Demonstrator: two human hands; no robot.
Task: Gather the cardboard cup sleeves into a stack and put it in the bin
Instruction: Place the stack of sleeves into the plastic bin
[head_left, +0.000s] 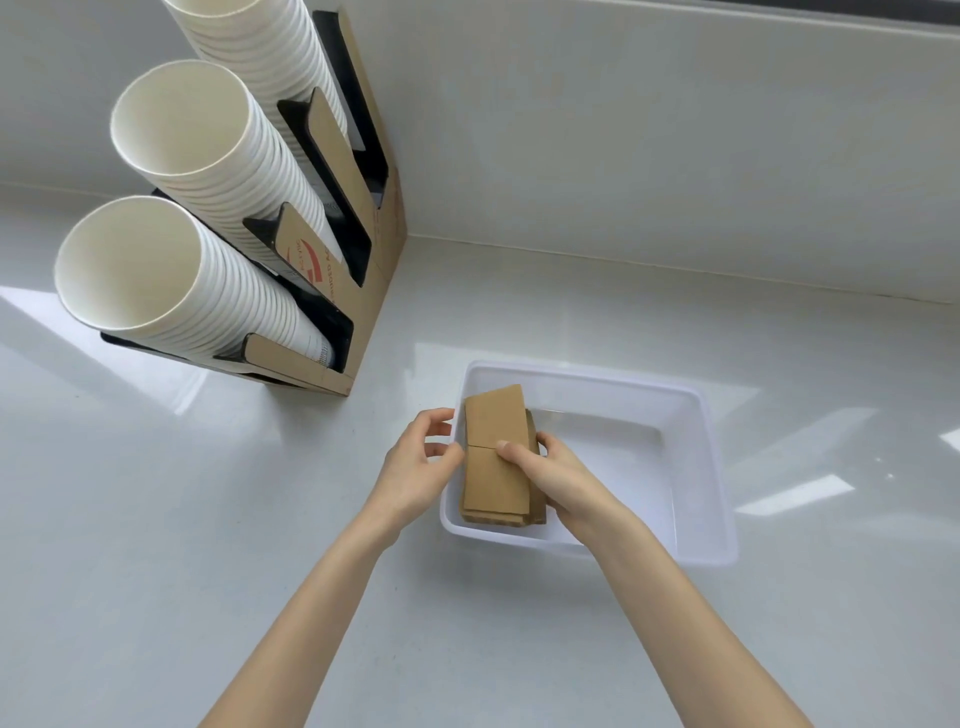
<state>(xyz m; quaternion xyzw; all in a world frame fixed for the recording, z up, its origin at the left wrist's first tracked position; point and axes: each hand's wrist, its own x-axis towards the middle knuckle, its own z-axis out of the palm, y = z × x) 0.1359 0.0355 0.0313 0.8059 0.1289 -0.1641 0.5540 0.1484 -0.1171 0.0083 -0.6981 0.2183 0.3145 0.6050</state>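
A stack of brown cardboard cup sleeves (496, 452) stands on edge inside the white plastic bin (696, 467), against the bin's left wall. My right hand (550, 473) is inside the bin, with thumb and fingers closed around the stack's right side. My left hand (421, 460) is just outside the bin's left wall, fingers apart and curled, fingertips near the stack's left edge; I cannot tell whether they touch it. The lower part of the stack is hidden by the bin's wall and my right hand.
A cardboard cup holder (363, 270) with three slanted stacks of white paper cups (171, 270) stands at the back left on the white counter (208, 519). A white wall (623, 130) runs along the back.
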